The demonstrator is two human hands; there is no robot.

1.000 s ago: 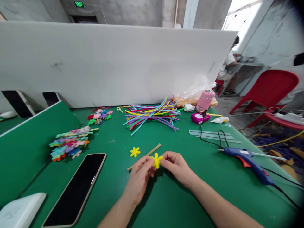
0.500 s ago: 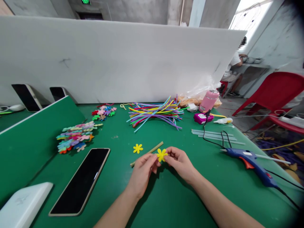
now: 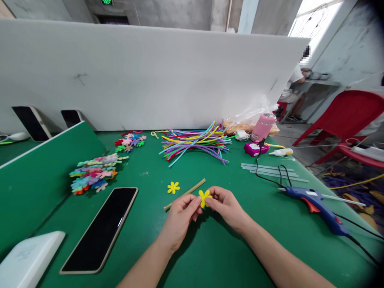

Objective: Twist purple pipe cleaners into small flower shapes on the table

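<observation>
Between my two hands is a small yellow pipe-cleaner flower [image 3: 204, 197], held just above the green table. The thumb and fingers of my left hand [image 3: 183, 216] pinch its left petals. My right hand [image 3: 225, 206] pinches the petals on the other side. A second yellow flower [image 3: 173, 187] lies flat on the table, up and to the left of my hands. Beside it a thin greenish stick [image 3: 195, 187] rests slantwise, partly hidden behind my left hand.
A heap of coloured pipe cleaners [image 3: 196, 144] lies at the back. Finished flowers [image 3: 94, 174] and a phone [image 3: 100, 230] are on the left. A blue glue gun [image 3: 315, 204], glue sticks [image 3: 273, 172] and a pink bottle [image 3: 263, 127] stand or lie on the right. Someone sits far behind.
The flower between my fingers has turned slightly, with its petals now angled differently. Both hands stay nearly in place, and the whole view has shifted a little.
</observation>
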